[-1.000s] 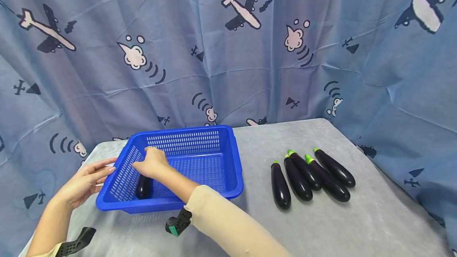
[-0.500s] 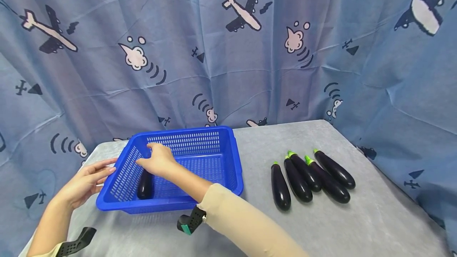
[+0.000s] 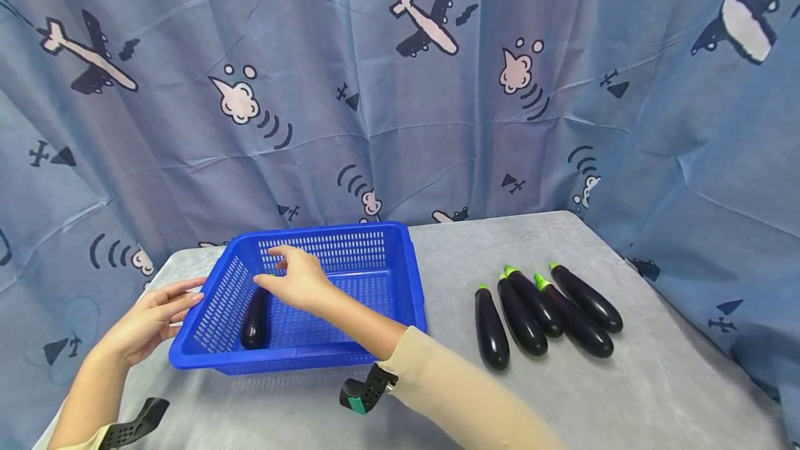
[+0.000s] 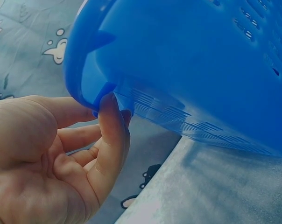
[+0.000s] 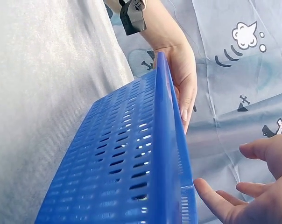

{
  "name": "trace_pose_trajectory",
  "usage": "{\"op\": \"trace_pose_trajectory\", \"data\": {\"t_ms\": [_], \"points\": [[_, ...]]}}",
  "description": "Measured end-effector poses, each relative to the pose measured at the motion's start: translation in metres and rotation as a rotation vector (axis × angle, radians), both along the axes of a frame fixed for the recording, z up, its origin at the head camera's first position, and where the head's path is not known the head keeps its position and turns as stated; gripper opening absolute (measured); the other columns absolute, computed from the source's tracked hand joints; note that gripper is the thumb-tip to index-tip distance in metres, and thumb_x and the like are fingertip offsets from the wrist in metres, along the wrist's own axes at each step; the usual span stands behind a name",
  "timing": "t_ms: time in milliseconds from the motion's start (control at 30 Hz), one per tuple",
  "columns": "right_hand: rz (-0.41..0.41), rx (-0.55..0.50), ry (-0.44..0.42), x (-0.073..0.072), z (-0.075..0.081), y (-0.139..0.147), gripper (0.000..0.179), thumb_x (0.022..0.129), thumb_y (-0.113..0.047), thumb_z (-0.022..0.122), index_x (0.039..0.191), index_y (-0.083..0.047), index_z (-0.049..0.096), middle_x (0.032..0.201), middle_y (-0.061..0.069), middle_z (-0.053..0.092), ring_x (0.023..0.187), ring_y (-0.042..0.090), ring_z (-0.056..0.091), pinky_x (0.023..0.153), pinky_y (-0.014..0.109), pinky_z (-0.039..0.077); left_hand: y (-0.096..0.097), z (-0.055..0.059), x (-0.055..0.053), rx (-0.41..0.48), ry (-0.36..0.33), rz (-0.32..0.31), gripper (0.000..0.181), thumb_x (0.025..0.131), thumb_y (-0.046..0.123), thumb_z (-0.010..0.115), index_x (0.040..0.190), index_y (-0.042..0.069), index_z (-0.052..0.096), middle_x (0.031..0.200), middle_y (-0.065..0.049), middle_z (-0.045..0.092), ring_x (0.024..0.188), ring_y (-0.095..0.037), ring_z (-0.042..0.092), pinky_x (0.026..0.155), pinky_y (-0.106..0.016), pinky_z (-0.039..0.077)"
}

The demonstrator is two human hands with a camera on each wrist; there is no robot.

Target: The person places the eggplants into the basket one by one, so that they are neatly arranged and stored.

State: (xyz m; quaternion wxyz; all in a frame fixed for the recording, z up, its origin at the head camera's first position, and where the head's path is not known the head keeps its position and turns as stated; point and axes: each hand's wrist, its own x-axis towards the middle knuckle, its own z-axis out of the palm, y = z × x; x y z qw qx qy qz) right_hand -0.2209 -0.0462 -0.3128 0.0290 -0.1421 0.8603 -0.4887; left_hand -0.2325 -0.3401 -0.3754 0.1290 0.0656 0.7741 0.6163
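Observation:
A blue plastic basket [image 3: 414,283] with slotted walls stands on the left of the table. At its left rim my left hand [image 3: 150,319] holds on, fingertips hooked at the edge; the left wrist view shows these fingers [image 4: 114,135] under the rim. Inside the basket, along the left wall, lies one dark purple eggplant [image 3: 255,321], its stem end partly covered. My right hand [image 3: 298,282] hovers over the basket just right of that eggplant, thumb and fingers spread apart with nothing between them. In the right wrist view the right hand [image 5: 267,186] appears beyond the basket's rim.
Several eggplants [image 3: 490,328] with green stems lie side by side on the right of the grey table [image 3: 431,401]. A blue curtain [image 3: 400,123] with airplane prints hangs behind and around the table.
My right hand has drawn back to the right and spread its fingers, leaving more of the eggplant in the basket visible. My left hand has stayed at the rim.

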Motion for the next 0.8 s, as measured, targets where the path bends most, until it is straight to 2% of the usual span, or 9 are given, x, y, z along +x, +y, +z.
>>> {"op": "trace_pose_trajectory", "data": {"t_ms": [133, 267, 367, 500, 800], "points": [[0.023, -0.014, 0.033, 0.002, -0.002, 0.008, 0.049, 0.097, -0.023, 0.077, 0.143, -0.009, 0.064, 0.134, 0.013, 0.071, 0.125, 0.026, 0.066, 0.097, 0.032, 0.057, 0.0, -0.002, 0.001, -0.022, 0.006, 0.004, 0.028, 0.113, 0.019, 0.052, 0.124, 0.043, 0.062, 0.108, 0.007, 0.067, 0.097, -0.01, 0.072, 0.081, -0.032, 0.064], [0.05, -0.027, 0.053, 0.006, -0.003, 0.014, 0.049, 0.098, -0.022, 0.075, 0.144, -0.009, 0.063, 0.137, 0.013, 0.069, 0.127, 0.025, 0.066, 0.096, 0.032, 0.058, 0.001, -0.002, 0.001, -0.027, 0.005, 0.008, 0.026, 0.113, 0.02, 0.052, 0.125, 0.041, 0.061, 0.109, 0.008, 0.068, 0.097, -0.009, 0.072, 0.081, -0.033, 0.064], [0.065, -0.046, 0.063, 0.008, -0.003, 0.018, 0.049, 0.099, -0.022, 0.075, 0.144, -0.01, 0.062, 0.136, 0.013, 0.07, 0.119, 0.024, 0.071, 0.092, 0.029, 0.06, 0.001, -0.001, 0.001, -0.029, 0.0, 0.014, 0.026, 0.113, 0.021, 0.053, 0.122, 0.044, 0.061, 0.109, 0.008, 0.067, 0.098, -0.009, 0.072, 0.082, -0.032, 0.063], [0.08, -0.073, 0.08, 0.011, -0.002, 0.023, 0.049, 0.099, -0.021, 0.075, 0.145, -0.009, 0.062, 0.134, 0.015, 0.071, 0.106, 0.025, 0.076, 0.085, 0.027, 0.061, 0.001, -0.001, 0.001, -0.037, 0.003, 0.011, 0.026, 0.113, 0.021, 0.053, 0.127, 0.041, 0.06, 0.109, 0.007, 0.067, 0.098, -0.009, 0.072, 0.082, -0.032, 0.063], [0.091, -0.109, 0.093, 0.016, 0.0, 0.036, 0.049, 0.099, -0.021, 0.075, 0.145, -0.01, 0.061, 0.134, 0.015, 0.071, 0.091, 0.016, 0.075, 0.07, 0.021, 0.059, 0.001, -0.001, 0.0, -0.023, -0.003, 0.017, 0.027, 0.112, 0.02, 0.054, 0.123, 0.044, 0.061, 0.107, 0.006, 0.068, 0.095, -0.01, 0.073, 0.081, -0.032, 0.064]]}}
